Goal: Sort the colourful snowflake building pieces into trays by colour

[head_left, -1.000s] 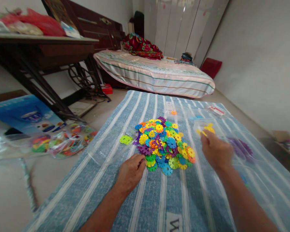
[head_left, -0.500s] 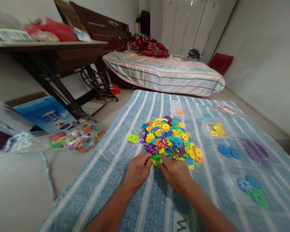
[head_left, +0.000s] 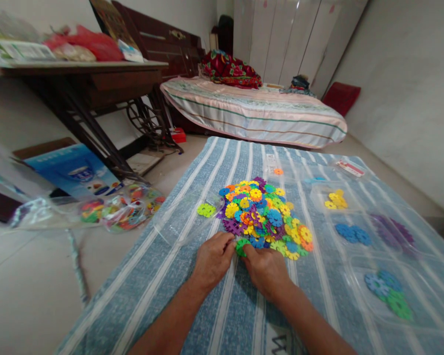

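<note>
A heap of colourful notched plastic discs (head_left: 259,207) in yellow, blue, purple, orange and green lies on the striped cloth. At its near edge, my right hand (head_left: 268,271) is closed with thumb and fingers on a green notched disc (head_left: 241,246). Just left of that disc, my left hand (head_left: 214,259) is closed in a pinch; what its fingertips hold, if anything, is hidden. To the left of the heap, light-green discs (head_left: 206,210) lie in a clear plastic container (head_left: 173,231).
On the right stand clear containers with yellow discs (head_left: 336,199), blue discs (head_left: 353,233), purple discs (head_left: 394,231) and blue and green discs (head_left: 388,293). Farther back lies an orange disc (head_left: 278,171). A sewing-machine table (head_left: 85,74) and a bed (head_left: 251,111) stand beyond.
The green disc by my right fingers now shows more fully, at the near edge of the heap. My right hand has shifted slightly; the view has moved a little.
</note>
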{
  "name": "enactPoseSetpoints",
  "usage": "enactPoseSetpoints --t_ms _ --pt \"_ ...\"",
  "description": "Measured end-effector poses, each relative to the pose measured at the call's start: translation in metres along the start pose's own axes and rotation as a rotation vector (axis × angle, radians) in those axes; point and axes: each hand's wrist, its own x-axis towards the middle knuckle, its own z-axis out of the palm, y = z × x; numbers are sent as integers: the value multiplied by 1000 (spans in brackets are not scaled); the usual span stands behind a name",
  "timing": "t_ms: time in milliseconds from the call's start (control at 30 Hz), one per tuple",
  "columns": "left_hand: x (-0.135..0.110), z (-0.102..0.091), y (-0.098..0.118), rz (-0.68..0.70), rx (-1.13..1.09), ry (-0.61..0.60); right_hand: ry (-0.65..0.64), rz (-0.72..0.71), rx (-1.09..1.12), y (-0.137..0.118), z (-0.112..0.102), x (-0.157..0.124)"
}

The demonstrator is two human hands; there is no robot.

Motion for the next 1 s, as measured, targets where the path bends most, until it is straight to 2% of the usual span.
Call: enactPoseSetpoints --t_ms 167,300,467,567,667,767,867,1000 --pt "1 0 0 1 9 -3 150 -43 53 2 4 -7" --pt "1 -1 0 -3 13 -10 295 -69 155 6 -4 -13" --pt "2 -1 0 11 36 -23 342 -9 194 18 -24 -20" --pt "2 0 0 13 71 -38 357 57 144 39 -37 -28" --pt "3 0 1 4 104 -53 385 262 -42 75 -53 -39" --pt "4 0 2 -10 128 -70 417 624 -338 115 -75 -53" --pt "5 1 1 -10 147 -78 309 936 -487 142 -98 -70" --pt "5 1 1 -18 159 -90 65 1099 -459 153 -118 -100"
